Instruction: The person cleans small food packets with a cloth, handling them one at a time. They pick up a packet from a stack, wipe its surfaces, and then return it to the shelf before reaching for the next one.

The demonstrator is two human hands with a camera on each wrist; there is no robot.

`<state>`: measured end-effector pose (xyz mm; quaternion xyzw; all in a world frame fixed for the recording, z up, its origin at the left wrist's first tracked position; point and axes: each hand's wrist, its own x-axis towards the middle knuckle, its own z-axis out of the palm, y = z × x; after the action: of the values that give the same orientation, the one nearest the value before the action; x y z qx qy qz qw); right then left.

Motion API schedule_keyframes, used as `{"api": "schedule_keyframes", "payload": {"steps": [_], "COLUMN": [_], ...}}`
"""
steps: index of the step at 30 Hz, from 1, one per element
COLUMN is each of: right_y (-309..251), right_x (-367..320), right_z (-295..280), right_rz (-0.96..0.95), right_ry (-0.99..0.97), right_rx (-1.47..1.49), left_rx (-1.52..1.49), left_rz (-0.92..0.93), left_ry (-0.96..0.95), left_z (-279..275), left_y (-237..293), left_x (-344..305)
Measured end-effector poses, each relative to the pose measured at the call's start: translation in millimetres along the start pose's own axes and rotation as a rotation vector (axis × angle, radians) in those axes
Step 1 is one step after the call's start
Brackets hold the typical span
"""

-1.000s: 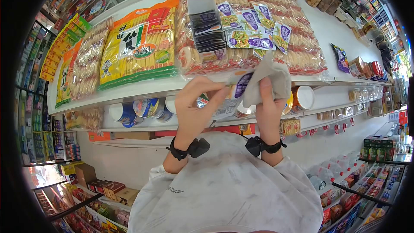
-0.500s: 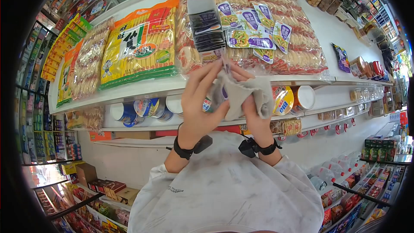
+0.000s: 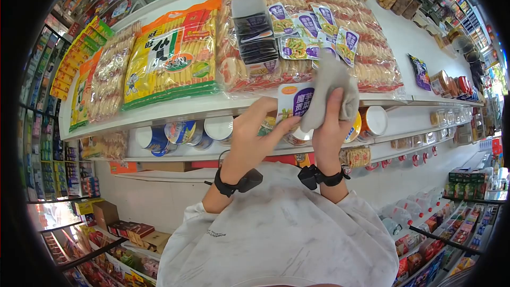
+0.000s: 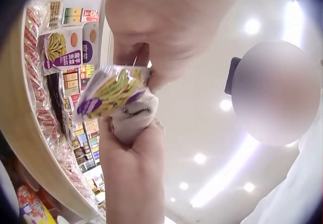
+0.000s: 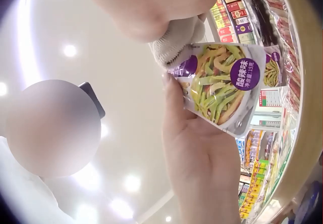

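In the head view my left hand (image 3: 252, 135) pinches a small white and purple snack packet (image 3: 289, 101) by its left side, with thumb and fingers. My right hand (image 3: 329, 141) grips a grey cloth (image 3: 329, 95), which overlaps the packet's right edge. From the right wrist the packet (image 5: 219, 85) shows green strips of food and a round purple label, and the bunched cloth (image 5: 174, 47) lies against one end. The left wrist view has the packet (image 4: 113, 92) in front of the cloth (image 4: 133, 120). Both hands are just off the shelf's front edge.
Similar packets (image 3: 300, 48) lie loose beside an open box (image 3: 255, 34) of packets, on bagged round crackers (image 3: 377, 64). A big yellow snack bag (image 3: 170, 53) lies to the left. Tubs (image 3: 374, 120) stand on the lower shelf, under the counter's front edge (image 3: 186, 116).
Half a second ago both hands were close together, the cloth folded round the packet. Since then my right hand has drawn the cloth to the right, uncovering the packet's printed face.
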<state>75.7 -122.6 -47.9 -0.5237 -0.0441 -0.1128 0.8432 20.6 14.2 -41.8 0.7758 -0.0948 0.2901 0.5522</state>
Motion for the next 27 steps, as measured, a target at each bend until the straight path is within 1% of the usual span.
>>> {"api": "schedule_keyframes", "payload": {"steps": [1, 4, 5, 8, 10, 11, 13, 14, 15, 16, 18, 19, 22, 25, 27], "right_y": [1, -2, -3, 4, -3, -6, 0, 1, -8, -6, -1, 0, -1, 8, 5], "right_x": [-2, -3, -3, 4, 11, 13, 11, 9, 3, -2, -7, -6, 0, 3, 7], "right_z": [0, -3, -5, -11, -7, -6, -9, -10, -1, 1, 4, 5, 1, -6, -7], "right_rz": [0.007, 0.033, 0.044, -0.079, 0.000, 0.038, 0.008, -0.008, 0.010, 0.017, 0.031, -0.019, -0.116, -0.180, -0.284], "right_ry": [-0.021, -0.102, -0.133, -0.066, -0.010, 0.018, -0.117, -0.183, -0.316, -0.325, -0.345, -0.336, -0.408, -0.354, -0.405], "right_rx": [-0.028, -0.123, -0.156, -0.280, -0.115, -0.035, -0.178, -0.248, -0.266, -0.284, -0.318, -0.333, -0.492, -0.591, -0.566], "left_rx": [0.013, -0.114, -0.079, 0.013, 0.047, 0.040, 0.030, 0.023, 0.016, 0.008, -0.084, -0.128, -0.067, 0.094, -0.073], "left_rz": [-0.003, -0.187, -0.163, -0.074, 0.013, 0.015, 0.023, 0.021, 0.018, 0.014, -0.107, -0.168, -0.227, -0.087, -0.226], "left_ry": [-0.005, 0.056, 0.027, -0.052, -0.105, -0.092, -0.061, 0.006, 0.069, 0.131, 0.200, 0.238, 0.218, 0.268, 0.197], "left_z": [0, 1, 0, -5, -7, -8, -12, -13, -14, -13, -11, -10, -9, -4, -4], "left_y": [-2, 1, -1, -6, 4, 3, 0, -2, -5, -6, 1, 4, 1, -4, 3], "left_x": [0, -3, -3, -1, 6, 6, 5, 5, 4, 4, 8, 9, 3, 6, 7]}}
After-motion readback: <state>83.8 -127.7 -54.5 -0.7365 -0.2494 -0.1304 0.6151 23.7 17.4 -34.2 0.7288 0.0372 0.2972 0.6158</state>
